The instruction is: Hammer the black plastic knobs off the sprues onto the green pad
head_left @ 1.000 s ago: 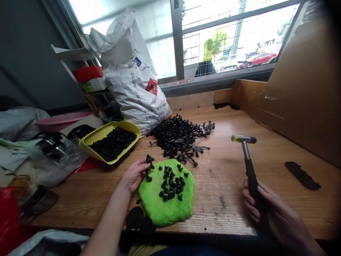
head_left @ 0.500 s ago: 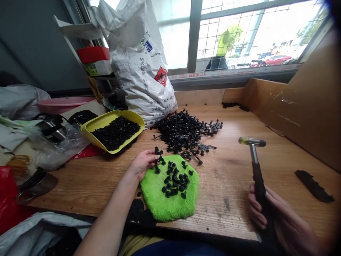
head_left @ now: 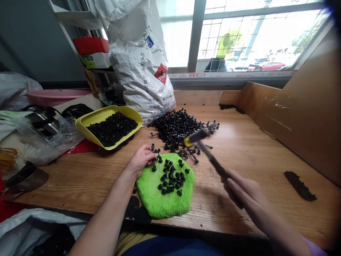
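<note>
My left hand [head_left: 143, 158] pinches a small black molded part [head_left: 153, 160] with stalks and round ends, over the upper left edge of a green hexagonal cloth pad [head_left: 151, 199]. Several loose black mushroom-shaped pieces [head_left: 172, 179] lie across the pad. My right hand [head_left: 237, 186] is wrapped round the dark handle of a small mallet [head_left: 197, 137], slightly smeared by motion. One end of its head is yellow, the other dark. The head is raised to the right of the pad, in front of a heap of black molded parts [head_left: 176, 126].
Left of the heap stands a yellow scoop-shaped tray [head_left: 85, 122] filled with black pieces. Behind it rises a large white printed sack [head_left: 144, 71]. A metal cup [head_left: 29, 179] sits at the left edge, and a dark flat strip [head_left: 299, 185] lies on the right. Beyond the window is a person [head_left: 221, 53].
My right hand has swung the mallet up and left, toward the pad. My left hand stays at the pad's edge with the black part. The whole view has shifted slightly.
</note>
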Tool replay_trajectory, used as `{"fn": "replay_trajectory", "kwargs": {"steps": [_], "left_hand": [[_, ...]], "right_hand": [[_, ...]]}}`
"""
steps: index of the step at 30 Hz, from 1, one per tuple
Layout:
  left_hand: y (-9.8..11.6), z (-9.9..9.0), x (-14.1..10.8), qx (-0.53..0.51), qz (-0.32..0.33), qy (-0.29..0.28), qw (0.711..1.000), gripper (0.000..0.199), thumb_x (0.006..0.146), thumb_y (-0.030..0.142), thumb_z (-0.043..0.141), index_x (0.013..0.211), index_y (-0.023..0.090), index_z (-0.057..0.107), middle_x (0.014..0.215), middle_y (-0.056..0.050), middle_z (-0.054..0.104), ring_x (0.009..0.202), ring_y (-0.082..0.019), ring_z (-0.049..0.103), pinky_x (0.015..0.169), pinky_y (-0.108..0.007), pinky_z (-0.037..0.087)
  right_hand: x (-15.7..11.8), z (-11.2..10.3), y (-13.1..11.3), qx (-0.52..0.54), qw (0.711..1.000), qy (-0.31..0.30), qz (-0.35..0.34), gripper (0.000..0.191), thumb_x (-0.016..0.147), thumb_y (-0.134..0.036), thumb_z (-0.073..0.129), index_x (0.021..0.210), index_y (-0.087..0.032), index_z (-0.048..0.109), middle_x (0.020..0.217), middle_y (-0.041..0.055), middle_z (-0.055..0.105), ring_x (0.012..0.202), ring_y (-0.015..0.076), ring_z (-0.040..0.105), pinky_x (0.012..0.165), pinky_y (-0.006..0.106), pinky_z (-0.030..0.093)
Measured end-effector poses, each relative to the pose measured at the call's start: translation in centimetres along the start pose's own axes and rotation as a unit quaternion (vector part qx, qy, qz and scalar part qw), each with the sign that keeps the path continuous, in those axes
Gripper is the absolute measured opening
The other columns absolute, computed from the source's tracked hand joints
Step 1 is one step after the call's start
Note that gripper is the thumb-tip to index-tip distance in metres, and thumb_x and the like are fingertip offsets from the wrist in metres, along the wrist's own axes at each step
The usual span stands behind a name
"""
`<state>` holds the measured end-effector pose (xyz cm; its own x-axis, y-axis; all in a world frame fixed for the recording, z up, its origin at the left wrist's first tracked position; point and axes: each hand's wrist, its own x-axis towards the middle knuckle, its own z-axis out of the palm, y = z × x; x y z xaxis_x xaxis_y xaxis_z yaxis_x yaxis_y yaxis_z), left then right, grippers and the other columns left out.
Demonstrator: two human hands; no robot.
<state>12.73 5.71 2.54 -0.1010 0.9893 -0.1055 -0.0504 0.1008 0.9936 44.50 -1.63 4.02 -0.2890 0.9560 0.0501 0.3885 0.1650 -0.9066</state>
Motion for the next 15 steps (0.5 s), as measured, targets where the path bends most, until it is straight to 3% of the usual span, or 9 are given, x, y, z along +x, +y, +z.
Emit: {"fn": "replay_trajectory", "kwargs": {"steps": [3,6,8,12,15], "left_hand": [[-0.2,-0.1,0.0,-0.003,0.006,-0.010,1.000,0.037,0.057,0.022,0.072,0.080,0.016,0.043,0.056,0.007,0.052,0.037,-0.002,0.039,0.034,-0.011,0.022],[-0.3,-0.2,0.1,-0.006,0.010,-0.017,1.000,0.037,0.058,0.023,0.071,0.079,0.016,0.043,0.056,0.006,0.053,0.037,-0.002,0.037,0.034,-0.011,0.021],[-0.2,-0.2,0.0,-0.009,0.007,-0.014,1.000,0.037,0.057,0.023,0.072,0.078,0.016,0.042,0.055,0.007,0.052,0.036,-0.002,0.036,0.034,-0.012,0.020],[0.1,-0.1,-0.1,-0.012,-0.008,-0.006,1.000,0.038,0.055,0.021,0.073,0.077,0.017,0.042,0.055,0.007,0.053,0.037,-0.002,0.039,0.034,-0.012,0.021],[0.0,-0.1,0.1,-0.014,-0.009,-0.009,1.000,0.037,0.055,0.020,0.072,0.076,0.017,0.042,0.053,0.007,0.052,0.036,-0.002,0.039,0.034,-0.012,0.022]], "right_hand": [[2.3,1.6,-1.6,-0.163,0.980,-0.056,-0.103,0.026,0.092,-0.039,0.033,0.096,-0.022,0.051,0.068,0.0015,0.053,0.060,0.0177,0.051,0.054,0.027,0.038],[4.1,3.0,-2.0,-0.295,0.944,-0.081,-0.122,0.028,0.093,-0.034,0.029,0.087,-0.021,0.052,0.066,0.0020,0.053,0.058,0.0183,0.051,0.054,0.029,0.037],[4.5,3.3,-2.1,-0.319,0.936,-0.078,-0.127,0.028,0.093,-0.033,0.028,0.085,-0.021,0.052,0.064,0.0015,0.053,0.056,0.0180,0.050,0.053,0.028,0.036],[4.3,3.0,-2.6,-0.271,0.949,-0.022,-0.160,0.028,0.094,-0.033,0.024,0.105,-0.022,0.047,0.065,0.0015,0.052,0.058,0.0186,0.051,0.054,0.028,0.037],[4.3,3.2,-2.3,-0.320,0.935,-0.036,-0.150,0.026,0.093,-0.031,0.026,0.095,-0.021,0.050,0.062,0.0014,0.051,0.054,0.0182,0.050,0.051,0.028,0.035]]}}
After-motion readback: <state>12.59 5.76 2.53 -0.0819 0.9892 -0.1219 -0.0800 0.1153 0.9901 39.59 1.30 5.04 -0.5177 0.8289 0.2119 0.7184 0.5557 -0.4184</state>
